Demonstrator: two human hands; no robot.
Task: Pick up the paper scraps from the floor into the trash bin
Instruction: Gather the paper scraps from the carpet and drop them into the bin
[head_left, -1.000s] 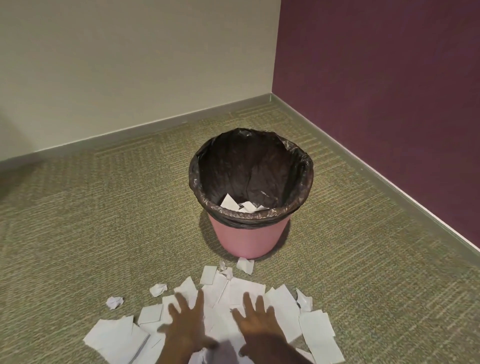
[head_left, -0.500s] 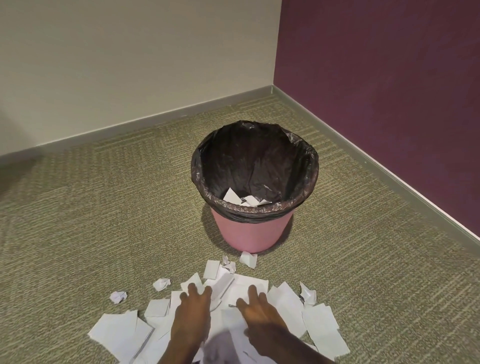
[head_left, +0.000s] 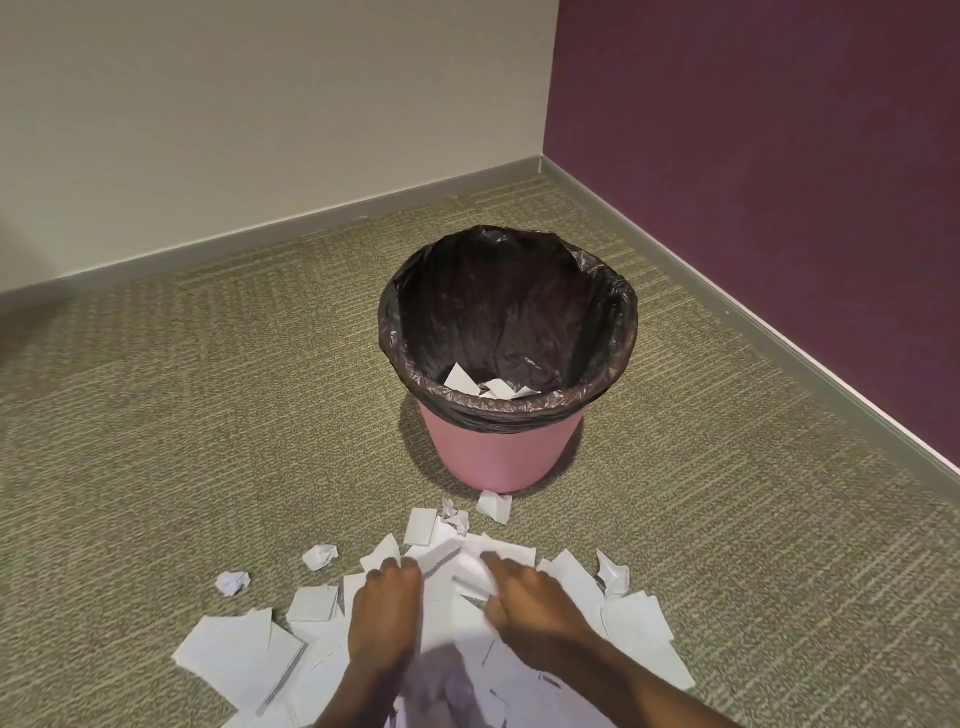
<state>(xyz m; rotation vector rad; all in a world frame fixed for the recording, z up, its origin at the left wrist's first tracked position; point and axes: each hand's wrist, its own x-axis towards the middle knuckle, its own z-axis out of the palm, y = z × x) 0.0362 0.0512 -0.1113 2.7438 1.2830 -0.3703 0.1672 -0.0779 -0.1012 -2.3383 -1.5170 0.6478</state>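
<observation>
The lower edge of the view is cutting off both forearms and the near part of the paper scraps, so the full extent of the pile is not showing. A blurred patch between the wrists is obscuring the sheets there. The fingertips of both hands are curling downward into the paper and are hiding from the camera; whether any scrap is actually lifting off the carpet cannot be told.

The left hand is lying palm-down on the pile, knuckles up, fingers bent and pressed together over the sheets. The right hand is lying palm-down just beside it, fingers bent and bunching a crumpled white sheet at the far edge of the pile. The two hands are sitting near each other with paper between them.

The scraps are spreading flat across the carpet in front of the trash bin, with the farthest piece lying just beside the bin's base. Two crumpled balls are resting apart from the pile on the left. The bin is standing upright, pink, lined with a black bag, and a few white scraps are showing inside it; the bin's bottom is hidden behind the near rim.
</observation>
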